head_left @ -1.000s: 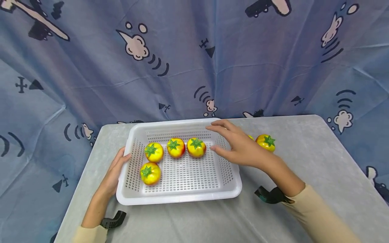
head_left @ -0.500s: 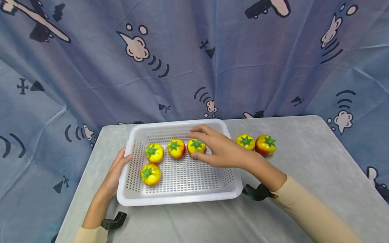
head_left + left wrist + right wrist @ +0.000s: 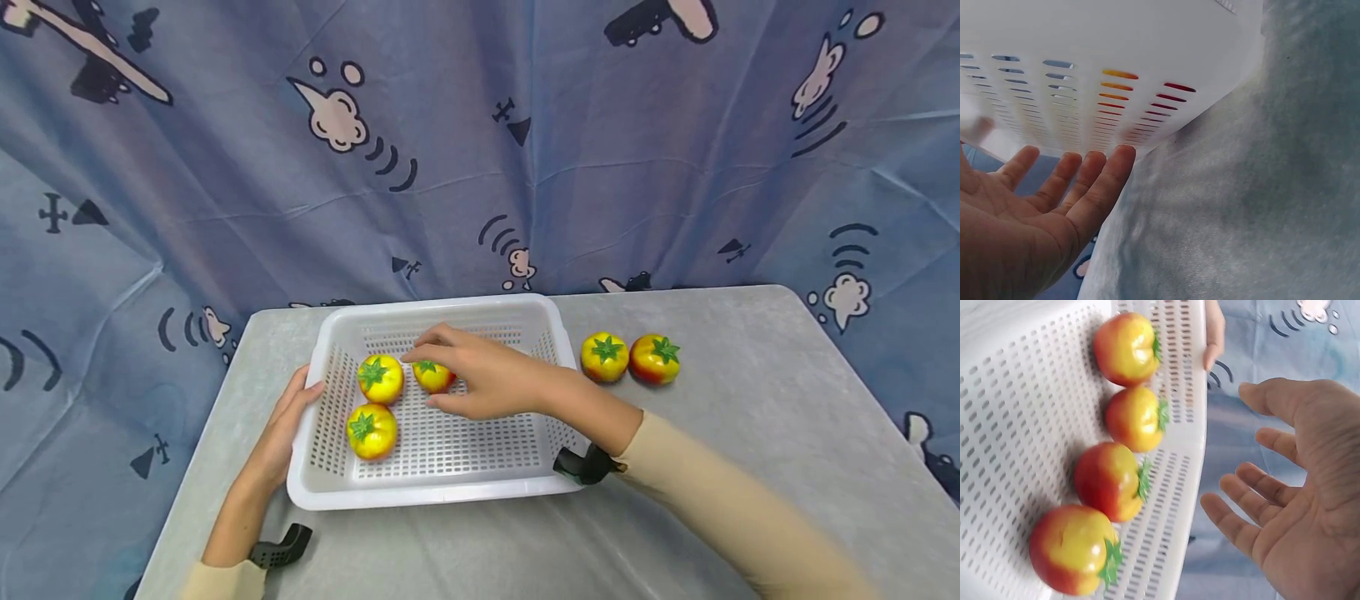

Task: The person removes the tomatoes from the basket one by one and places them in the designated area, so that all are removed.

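A white perforated plastic basket (image 3: 442, 492) stands on the table with several glossy yellow-red toy tomatoes in it, each topped by a green star-shaped leaf. My left hand (image 3: 281, 425) holds the basket's left side, thumb at the rim and fingers (image 3: 1100, 187) along the outer wall. Above the basket is my right hand (image 3: 487, 375), fingers spread and holding nothing. Its fingertips reach around a back-row toy tomato (image 3: 432, 379) in the head view, and the hand hides another one to its right. Two more (image 3: 375, 379) (image 3: 371, 432) sit near the left wall.
Two toy tomatoes (image 3: 604, 357) (image 3: 655, 359) lie side by side on the grey table (image 3: 750, 400), right of the basket. Behind the table hangs a blue printed curtain (image 3: 450, 167). A black wrist mount (image 3: 585, 463) on the right arm overlaps the basket's right front corner.
My right hand has moved left across the basket, from its right rim to above the back-row toy tomatoes, uncovering the two on the table. The left hand and basket have stayed put.
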Available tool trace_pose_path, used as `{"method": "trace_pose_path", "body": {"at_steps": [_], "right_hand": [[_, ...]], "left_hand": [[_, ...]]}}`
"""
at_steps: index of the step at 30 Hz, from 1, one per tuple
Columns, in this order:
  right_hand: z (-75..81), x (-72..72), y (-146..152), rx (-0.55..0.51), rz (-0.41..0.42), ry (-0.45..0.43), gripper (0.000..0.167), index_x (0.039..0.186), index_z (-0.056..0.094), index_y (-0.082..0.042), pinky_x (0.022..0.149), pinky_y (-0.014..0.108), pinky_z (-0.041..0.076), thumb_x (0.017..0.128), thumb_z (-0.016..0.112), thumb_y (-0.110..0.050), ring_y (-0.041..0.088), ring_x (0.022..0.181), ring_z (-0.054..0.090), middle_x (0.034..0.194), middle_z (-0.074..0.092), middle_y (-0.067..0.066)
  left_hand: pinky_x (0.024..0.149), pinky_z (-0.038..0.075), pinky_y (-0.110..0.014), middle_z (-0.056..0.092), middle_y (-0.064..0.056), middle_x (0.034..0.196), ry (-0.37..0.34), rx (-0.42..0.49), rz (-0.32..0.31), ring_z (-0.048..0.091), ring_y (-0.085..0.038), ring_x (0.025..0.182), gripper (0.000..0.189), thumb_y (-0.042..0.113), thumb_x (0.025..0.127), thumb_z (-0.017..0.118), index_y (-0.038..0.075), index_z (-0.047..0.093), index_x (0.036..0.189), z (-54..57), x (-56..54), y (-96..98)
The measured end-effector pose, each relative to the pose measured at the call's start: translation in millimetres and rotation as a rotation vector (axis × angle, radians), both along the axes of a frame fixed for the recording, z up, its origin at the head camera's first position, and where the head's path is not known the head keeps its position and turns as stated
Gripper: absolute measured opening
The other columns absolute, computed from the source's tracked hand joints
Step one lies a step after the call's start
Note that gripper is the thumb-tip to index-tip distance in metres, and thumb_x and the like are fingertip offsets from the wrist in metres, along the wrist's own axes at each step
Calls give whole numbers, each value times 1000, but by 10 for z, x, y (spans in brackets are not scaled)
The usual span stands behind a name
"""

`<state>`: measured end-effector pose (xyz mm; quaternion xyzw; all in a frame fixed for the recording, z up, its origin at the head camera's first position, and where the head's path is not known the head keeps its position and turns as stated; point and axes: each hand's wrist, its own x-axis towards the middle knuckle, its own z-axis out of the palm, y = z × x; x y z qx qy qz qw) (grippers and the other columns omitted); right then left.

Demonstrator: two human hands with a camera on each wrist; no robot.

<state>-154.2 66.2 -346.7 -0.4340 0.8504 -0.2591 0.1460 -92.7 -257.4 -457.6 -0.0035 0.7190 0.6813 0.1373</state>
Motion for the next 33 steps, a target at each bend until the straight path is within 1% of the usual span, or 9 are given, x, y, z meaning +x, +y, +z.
{"method": "trace_pose_path", "body": {"at_steps": [4, 7, 9, 14, 15, 19, 22, 26, 33], "right_hand": [[-47, -25, -153, 30, 64, -2, 59, 153, 56, -18, 116, 39, 50, 99, 76, -27, 21, 135, 58, 154, 53, 7], [-81, -47, -249, 47, 103, 6, 59, 153, 55, -17, 112, 38, 52, 99, 76, -26, 21, 128, 61, 154, 54, 8], [-95, -50, -312, 63, 116, 6, 60, 154, 55, -17, 112, 37, 52, 99, 76, -27, 21, 128, 61, 155, 54, 7], [-154, -44, -489, 83, 164, -23, 57, 153, 55, -19, 118, 34, 48, 99, 75, -25, 21, 136, 59, 156, 53, 6], [-168, -40, -517, 90, 173, -29, 58, 153, 55, -19, 118, 34, 49, 99, 75, -25, 20, 135, 60, 155, 53, 6], [-223, -15, -593, 152, 190, -17, 57, 153, 55, -21, 116, 32, 49, 99, 74, -26, 16, 130, 60, 153, 54, 3], [-265, -3, -651, 186, 208, 2, 56, 152, 56, -22, 114, 31, 49, 100, 74, -29, 14, 127, 59, 153, 54, 2], [-306, 4, -746, 196, 222, 14, 57, 153, 55, -21, 117, 32, 48, 100, 73, -31, 14, 132, 57, 155, 53, 3], [-365, -6, -869, 237, 246, 28, 58, 153, 55, -22, 118, 31, 47, 100, 74, -31, 14, 135, 57, 155, 54, 3]], "left_hand": [[88, 63, -44, 33, -23, 161, -9, 15, 7, 65, -16, 118, 55, 42, 116, 32, 24, 17, 165, 4, 4, -2], [89, 62, -43, 32, -23, 163, -10, 21, 4, 65, -15, 120, 55, 42, 116, 32, 24, 16, 165, -4, 2, 9], [89, 63, -43, 32, -24, 163, -13, 21, 7, 65, -15, 119, 55, 42, 116, 33, 24, 17, 165, -6, 3, 10], [87, 64, -45, 33, -24, 162, -9, 17, 25, 66, -16, 118, 54, 43, 115, 32, 26, 18, 164, -3, 26, 1], [87, 64, -45, 32, -23, 163, -7, 17, 26, 66, -16, 118, 53, 42, 115, 32, 26, 18, 164, -5, 30, 5], [88, 64, -47, 30, -25, 165, -9, 21, 9, 64, -20, 120, 54, 42, 116, 32, 26, 17, 165, -18, 42, 37], [88, 63, -46, 30, -26, 165, -2, 13, 2, 64, -19, 119, 54, 41, 116, 31, 24, 16, 165, -20, 46, 50], [86, 63, -44, 32, -25, 163, 11, -3, 11, 66, -14, 115, 54, 41, 116, 31, 22, 16, 164, -2, 42, 37], [87, 63, -43, 31, -25, 164, 16, -7, -8, 67, -8, 114, 56, 41, 116, 30, 21, 14, 166, 10, 2, 22]]}}
